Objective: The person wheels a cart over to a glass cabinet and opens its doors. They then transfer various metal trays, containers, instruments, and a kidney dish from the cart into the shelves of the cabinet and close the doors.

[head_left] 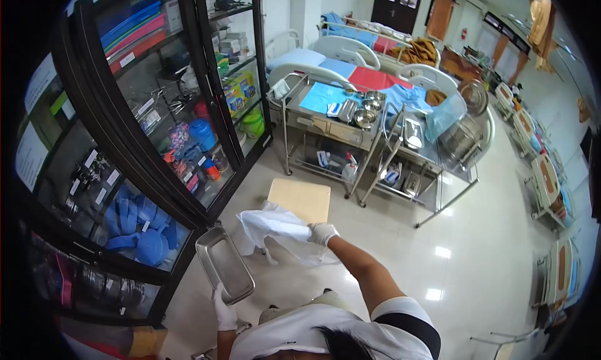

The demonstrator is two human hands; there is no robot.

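Metal tray (219, 260) in one hand, thin white sheet (269, 227) in the other

The metal tray is on the left, near the bottom of the tall black cupboard (203, 72). Its hollow side faces up, and nothing is in it. The left hand (223, 311) wears a white glove and holds the tray by its near end. Its fingers are closed on the rim, but some are hidden, so I cannot tell how each one bends.

The right hand (323, 233) has a white glove too. Its fingers are curled tight around one part of the thin white sheet. The rest of the sheet spreads out to the left, all crumpled, and some hangs down. Behind it is a pale wooden stool top (300, 197). I cannot tell if the sheet touches it.

Farther away are two metal carts. The left cart (325, 127) has a blue cloth (318, 97) and shiny bowls (365, 118) on top. The right cart (432, 152) carries a big round metal drum (458, 139).
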